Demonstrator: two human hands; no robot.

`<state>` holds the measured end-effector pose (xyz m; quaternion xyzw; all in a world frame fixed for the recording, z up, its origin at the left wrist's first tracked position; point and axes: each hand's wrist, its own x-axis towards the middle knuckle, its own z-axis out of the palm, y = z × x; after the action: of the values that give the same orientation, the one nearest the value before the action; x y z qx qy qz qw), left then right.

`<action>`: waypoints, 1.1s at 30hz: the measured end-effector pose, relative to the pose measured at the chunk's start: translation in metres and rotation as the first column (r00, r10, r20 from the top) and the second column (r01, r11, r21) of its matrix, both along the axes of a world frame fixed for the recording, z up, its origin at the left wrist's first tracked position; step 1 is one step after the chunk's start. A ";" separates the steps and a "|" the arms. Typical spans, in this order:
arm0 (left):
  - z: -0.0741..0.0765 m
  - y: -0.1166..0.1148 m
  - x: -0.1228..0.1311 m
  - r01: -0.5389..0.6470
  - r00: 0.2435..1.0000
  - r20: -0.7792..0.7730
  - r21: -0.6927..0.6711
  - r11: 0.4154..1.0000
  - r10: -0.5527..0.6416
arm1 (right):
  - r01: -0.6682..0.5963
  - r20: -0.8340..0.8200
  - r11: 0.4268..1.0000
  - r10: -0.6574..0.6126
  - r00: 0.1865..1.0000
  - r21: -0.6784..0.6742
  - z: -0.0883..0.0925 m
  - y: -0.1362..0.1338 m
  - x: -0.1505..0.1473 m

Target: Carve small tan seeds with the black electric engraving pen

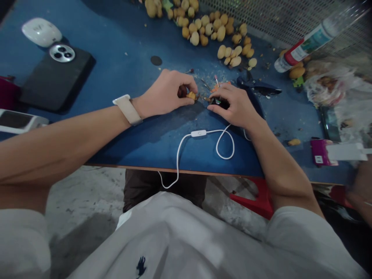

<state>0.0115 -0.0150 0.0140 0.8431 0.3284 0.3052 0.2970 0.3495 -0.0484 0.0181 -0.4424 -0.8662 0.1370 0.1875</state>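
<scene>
My left hand (171,92), with a pale watch strap on its wrist, pinches a small yellow-brown gourd-like piece (191,95) between thumb and fingers. Close to its right, my right hand (229,102) is wrapped round a small black rotary tool (219,102), whose thin tip points at the piece. Whether the tip touches the piece I cannot tell. A white cord (177,153) with an inline switch (198,133) runs from beneath my right hand over the table edge. Thin tool bits (216,80) and pale dust lie just beyond my hands on the blue table (157,143).
Several yellow-brown gourd-like pieces (216,28) lie at the back by a mesh panel (255,13). A plastic bottle (305,48), plastic bags (348,93) and a purple box (321,152) are on the right. A black phone (55,79) and white case (42,31) lie left.
</scene>
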 end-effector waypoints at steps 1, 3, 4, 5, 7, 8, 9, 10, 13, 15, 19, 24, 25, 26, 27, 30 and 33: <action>0.000 0.000 0.000 0.002 1.000 0.000 0.006 1.000 -0.002 | 0.002 0.002 1.000 -0.002 1.000 0.003 0.000 0.000 0.001; -0.001 0.001 0.000 0.004 1.000 -0.002 0.012 1.000 -0.004 | 0.005 0.006 1.000 -0.005 1.000 0.014 0.001 0.001 0.002; -0.001 0.001 0.000 0.008 1.000 -0.005 0.013 1.000 -0.008 | 0.005 0.007 1.000 -0.005 1.000 0.021 0.002 0.000 0.003; -0.001 0.001 0.000 0.013 1.000 -0.007 0.013 1.000 -0.013 | 0.005 0.008 1.000 -0.005 1.000 0.027 0.004 0.000 0.003; 0.000 0.002 0.000 0.018 1.000 -0.004 0.012 1.000 -0.018 | 0.004 0.013 0.999 -0.005 1.000 0.034 0.006 0.000 0.003; 0.001 0.002 0.000 0.021 1.000 -0.002 0.014 1.000 -0.021 | 0.004 0.015 0.999 -0.004 1.000 0.037 0.007 -0.001 0.003; 0.001 0.002 0.000 0.018 1.000 -0.002 0.016 1.000 -0.018 | 0.002 0.016 0.999 -0.003 1.000 0.039 0.008 -0.001 0.002; 0.001 0.002 -0.001 0.016 1.000 -0.006 0.020 1.000 -0.016 | 0.000 0.016 0.999 -0.001 1.000 0.042 0.009 -0.002 0.002; 0.002 0.002 -0.001 0.031 0.999 -0.035 0.041 0.999 -0.029 | -0.002 0.011 0.999 0.002 1.000 0.052 0.008 -0.002 0.000; 0.001 0.003 -0.002 0.039 0.998 -0.040 0.042 0.998 -0.038 | 0.004 0.009 0.998 -0.005 1.000 0.059 0.006 -0.002 0.000; 0.001 0.003 -0.002 0.047 0.998 -0.043 0.035 0.998 -0.045 | 0.005 0.011 0.997 -0.006 1.000 0.075 0.002 -0.001 0.000; 0.005 -0.002 -0.003 0.007 0.999 -0.053 0.016 1.000 -0.006 | -0.037 0.002 0.993 0.037 0.999 0.111 -0.006 0.004 0.003; 0.006 -0.003 -0.003 0.000 0.998 -0.055 0.011 1.000 0.001 | -0.043 0.002 0.993 0.043 0.999 0.114 -0.007 0.005 0.004; 0.007 -0.004 -0.003 -0.006 0.998 -0.055 0.009 1.000 0.006 | -0.046 0.003 0.992 0.046 0.999 0.116 -0.008 0.005 0.005; 0.008 -0.004 -0.003 -0.009 0.998 -0.056 0.007 1.000 0.009 | -0.046 0.004 0.992 0.046 0.999 0.117 -0.008 0.006 0.005; 0.008 -0.004 -0.003 -0.003 0.998 -0.057 0.005 1.000 0.003 | -0.038 0.002 0.992 0.038 0.999 0.123 -0.009 0.007 0.005; 0.007 -0.004 -0.002 0.008 0.999 -0.041 0.012 1.000 -0.007 | -0.048 -0.002 0.992 0.048 0.999 0.119 -0.009 0.007 0.005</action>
<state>0.0095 -0.0187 0.0208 0.8521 0.3294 0.2887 0.2864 0.3548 -0.0414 0.0094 -0.4093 -0.8828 0.0907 0.2121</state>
